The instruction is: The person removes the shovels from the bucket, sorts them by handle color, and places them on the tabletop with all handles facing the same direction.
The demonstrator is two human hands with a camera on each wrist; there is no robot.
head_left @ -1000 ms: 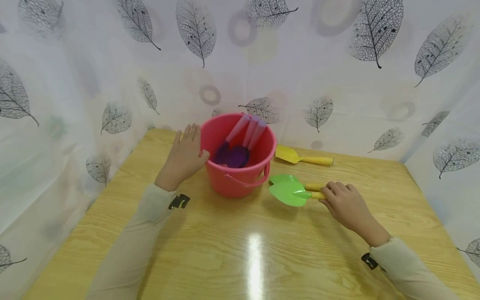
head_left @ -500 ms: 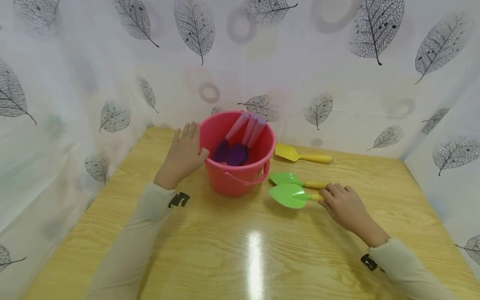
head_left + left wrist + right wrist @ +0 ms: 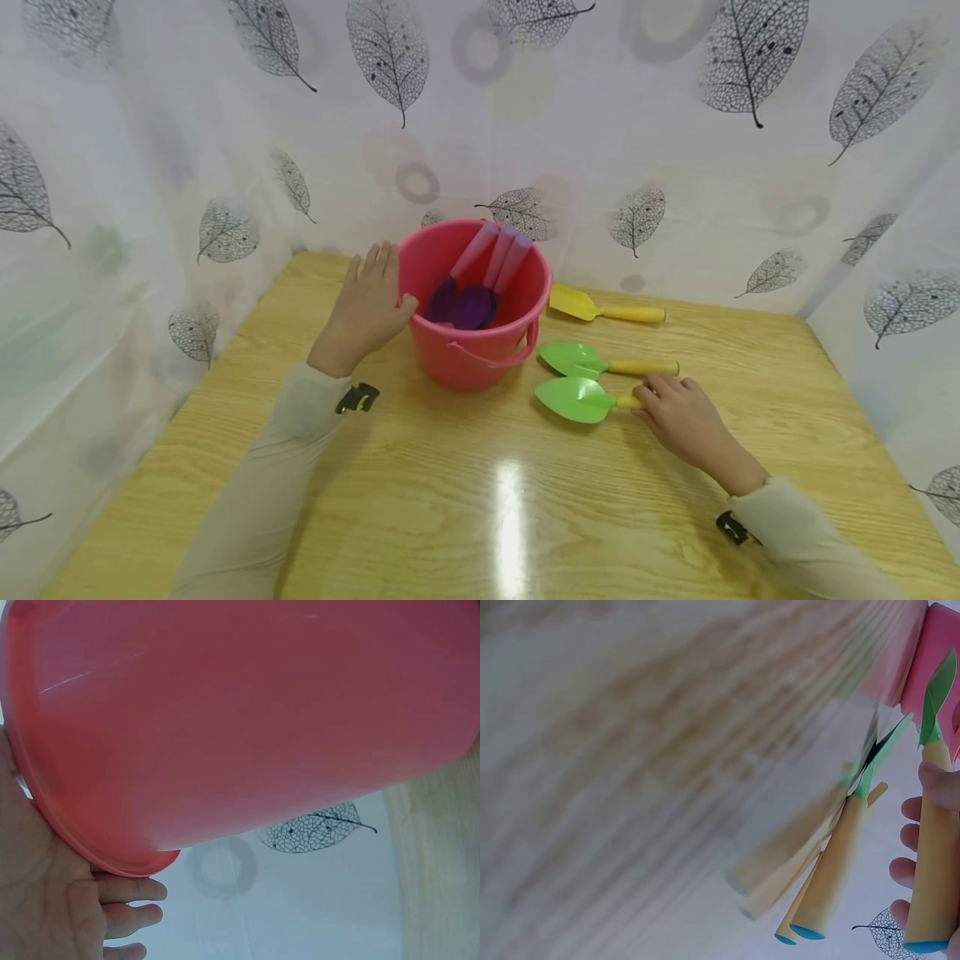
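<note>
A pink bucket (image 3: 472, 358) stands at the back middle, its handle hanging down in front. My left hand (image 3: 363, 304) rests against its left rim with straight fingers; in the left wrist view the palm of the left hand (image 3: 52, 900) lies along the bucket's rim (image 3: 97, 859). My right hand (image 3: 686, 421) grips the yellow handle of a green toy trowel (image 3: 576, 400), also seen in the right wrist view as the gripped trowel handle (image 3: 937, 862). Just behind it lies a second green trowel (image 3: 573, 359) with its handle pointing right.
A yellow flat shovel (image 3: 576, 302) lies farther back, right of the bucket. Purple scoops (image 3: 471, 307) with pale purple handles lean inside the bucket. A leaf-printed curtain (image 3: 465, 108) surrounds the wooden table (image 3: 420, 500) at the back and sides.
My right hand has moved slightly toward me with the front green trowel, so the two green trowels, overlapped before, now lie apart. The second trowel's handle is free. My left hand stays at the bucket.
</note>
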